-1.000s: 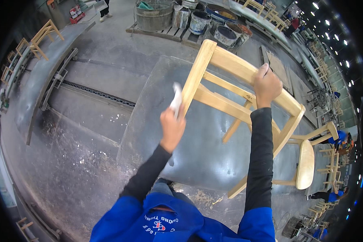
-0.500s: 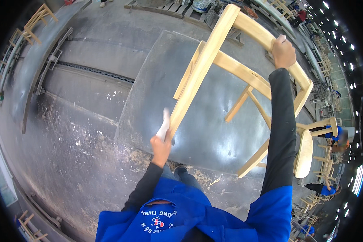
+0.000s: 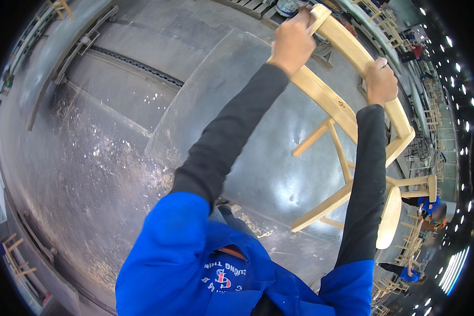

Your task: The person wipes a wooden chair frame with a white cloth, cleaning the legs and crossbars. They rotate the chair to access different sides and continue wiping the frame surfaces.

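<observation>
1. The grip of the right hand (image 3: pixel 382 84) is wrapped over the back rail (image 3: pixel 346 48) of a pale wooden chair frame; the left hand (image 3: pixel 294 45) is curled at the upper end of the left post (image 3: pixel 319 19), though its palm is hidden, so I cannot tell whether it clasps the wood or holds something.
2. The chair frame is at the right of the view, over the grey surface (image 3: pixel 210 105), its legs (image 3: pixel 321 208) slanting down and left. Whether every foot rests there is unclear.
3. I judge it stiff and moderately light, unlikely to break, perhaps a little slick where smooth. The back rail and the lower rail (image 3: pixel 321 92) look the soundest holds.
4. The surface is dull, scuffed sheet, shining under the lights.
5. Around it lies a floor (image 3: pixel 100 179) speckled with pale spots, a chain track (image 3: pixel 137 63), another chair (image 3: pixel 389 218) and, farther right, workers in blue (image 3: pixel 408 274).
</observation>
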`<action>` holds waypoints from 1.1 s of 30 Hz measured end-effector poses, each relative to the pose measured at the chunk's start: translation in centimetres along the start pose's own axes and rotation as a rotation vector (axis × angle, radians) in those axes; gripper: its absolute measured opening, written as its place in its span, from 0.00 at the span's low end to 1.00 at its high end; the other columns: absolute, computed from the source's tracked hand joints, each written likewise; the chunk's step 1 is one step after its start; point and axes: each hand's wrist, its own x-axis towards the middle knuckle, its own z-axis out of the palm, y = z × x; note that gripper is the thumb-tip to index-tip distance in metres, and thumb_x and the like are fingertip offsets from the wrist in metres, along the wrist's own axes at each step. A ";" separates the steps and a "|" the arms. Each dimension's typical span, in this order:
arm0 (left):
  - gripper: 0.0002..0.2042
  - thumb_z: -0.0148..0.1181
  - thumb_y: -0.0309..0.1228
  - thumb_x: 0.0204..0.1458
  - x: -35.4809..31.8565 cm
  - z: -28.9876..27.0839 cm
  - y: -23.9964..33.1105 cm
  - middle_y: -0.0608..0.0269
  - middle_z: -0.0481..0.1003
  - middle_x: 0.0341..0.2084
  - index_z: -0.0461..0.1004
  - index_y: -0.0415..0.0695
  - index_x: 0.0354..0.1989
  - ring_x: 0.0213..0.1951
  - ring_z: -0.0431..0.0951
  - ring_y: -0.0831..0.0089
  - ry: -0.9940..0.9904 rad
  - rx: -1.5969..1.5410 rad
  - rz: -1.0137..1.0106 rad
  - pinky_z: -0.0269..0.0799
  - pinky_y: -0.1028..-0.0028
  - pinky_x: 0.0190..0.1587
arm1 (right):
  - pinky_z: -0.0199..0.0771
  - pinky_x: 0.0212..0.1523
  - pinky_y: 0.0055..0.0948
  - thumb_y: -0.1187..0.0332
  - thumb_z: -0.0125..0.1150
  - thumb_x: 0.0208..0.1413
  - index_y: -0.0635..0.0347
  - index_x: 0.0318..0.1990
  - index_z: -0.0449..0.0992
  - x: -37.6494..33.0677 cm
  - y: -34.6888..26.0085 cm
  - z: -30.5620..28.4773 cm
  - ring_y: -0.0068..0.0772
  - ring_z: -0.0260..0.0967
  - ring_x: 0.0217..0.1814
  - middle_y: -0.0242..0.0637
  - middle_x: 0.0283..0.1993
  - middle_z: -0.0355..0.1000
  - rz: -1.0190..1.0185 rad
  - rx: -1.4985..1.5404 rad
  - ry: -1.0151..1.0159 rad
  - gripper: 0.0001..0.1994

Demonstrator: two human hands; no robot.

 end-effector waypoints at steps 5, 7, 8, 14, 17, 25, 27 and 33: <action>0.15 0.55 0.21 0.50 -7.2 -2.1 -0.6 0.47 0.74 0.45 0.72 0.37 0.48 0.42 0.75 0.49 0.139 0.149 0.163 0.72 0.60 0.44 | 0.70 0.45 0.44 0.52 0.33 0.58 0.56 0.35 0.83 0.3 0.4 0.5 0.54 0.75 0.42 0.50 0.35 0.78 -0.011 0.010 -0.012 0.28; 0.20 0.54 0.18 0.48 -14.8 -5.6 -2.2 0.47 0.72 0.50 0.70 0.37 0.53 0.47 0.75 0.49 0.057 0.212 0.094 0.72 0.61 0.47 | 0.70 0.46 0.44 0.52 0.33 0.58 0.58 0.36 0.83 0.8 0.6 0.9 0.54 0.75 0.42 0.51 0.36 0.78 -0.016 0.040 -0.018 0.28; 0.22 0.54 0.15 0.44 -19.1 -7.5 -2.6 0.48 0.72 0.49 0.70 0.38 0.52 0.50 0.73 0.51 0.035 0.261 -0.005 0.71 0.60 0.51 | 0.70 0.47 0.45 0.51 0.33 0.57 0.61 0.37 0.82 1.0 0.6 1.1 0.54 0.75 0.44 0.52 0.38 0.77 0.012 0.046 -0.018 0.29; 0.26 0.51 0.11 0.41 -39.2 -18.6 -4.1 0.44 0.71 0.51 0.69 0.34 0.54 0.54 0.71 0.49 0.047 0.477 -0.320 0.68 0.60 0.56 | 0.69 0.49 0.45 0.50 0.33 0.56 0.61 0.38 0.82 1.5 1.4 2.0 0.54 0.75 0.45 0.53 0.39 0.77 -0.005 0.074 -0.026 0.29; 0.24 0.51 0.11 0.42 -40.7 -19.8 -3.6 0.44 0.72 0.49 0.69 0.34 0.53 0.52 0.72 0.49 0.015 0.465 -0.348 0.68 0.60 0.55 | 0.69 0.48 0.44 0.50 0.33 0.56 0.61 0.38 0.82 1.1 1.9 1.8 0.53 0.75 0.45 0.52 0.39 0.77 -0.031 0.055 -0.050 0.29; 0.14 0.52 0.20 0.44 -13.4 -4.3 -1.9 0.48 0.74 0.38 0.72 0.36 0.42 0.41 0.73 0.48 0.014 0.181 -0.193 0.71 0.59 0.44 | 0.69 0.49 0.45 0.49 0.33 0.57 0.58 0.39 0.82 -0.1 2.0 0.6 0.52 0.75 0.46 0.50 0.40 0.77 -0.027 0.056 -0.080 0.29; 0.13 0.52 0.20 0.44 -12.1 -3.7 -1.7 0.49 0.74 0.38 0.73 0.37 0.41 0.41 0.74 0.49 -0.007 0.227 -0.176 0.71 0.59 0.43 | 0.68 0.52 0.46 0.47 0.33 0.56 0.58 0.42 0.81 0.2 2.2 0.9 0.54 0.73 0.49 0.51 0.44 0.76 0.008 0.080 -0.101 0.30; 0.24 0.51 0.13 0.40 -26.8 -10.9 -3.2 0.49 0.74 0.46 0.72 0.39 0.50 0.47 0.75 0.52 0.024 0.270 -0.176 0.72 0.60 0.49 | 0.70 0.49 0.46 0.50 0.35 0.56 0.59 0.38 0.82 1.5 2.8 2.9 0.52 0.75 0.45 0.51 0.40 0.77 0.015 0.043 -0.024 0.28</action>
